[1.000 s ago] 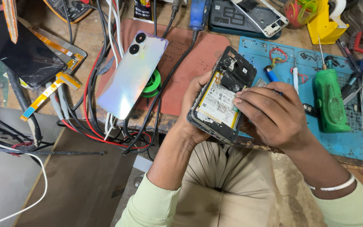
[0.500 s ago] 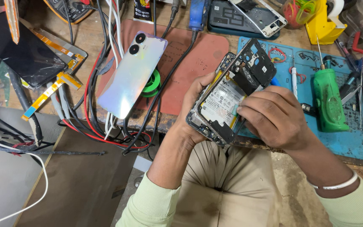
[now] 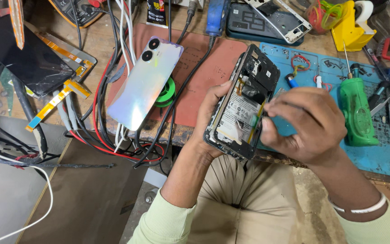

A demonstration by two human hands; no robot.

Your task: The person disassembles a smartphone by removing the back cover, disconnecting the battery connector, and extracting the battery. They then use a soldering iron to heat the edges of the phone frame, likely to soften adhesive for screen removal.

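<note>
left hand [image 3: 211, 115] cups the opened phone [image 3: 242, 106] from behind w/ a firm grip, held above the bench [image 3: 91, 49] front edge. right hand [image 3: 305, 124] has fingertips pinched narrow at its right side. phone's long axis tilts up-right, camera end away; back off, battery & black boards exposed.

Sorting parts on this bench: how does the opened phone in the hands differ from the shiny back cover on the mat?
The opened phone shows battery and dark boards; the back cover is smooth and iridescent. The phone is held in the left hand; the cover lies untouched. Both share a similar outline.
</note>
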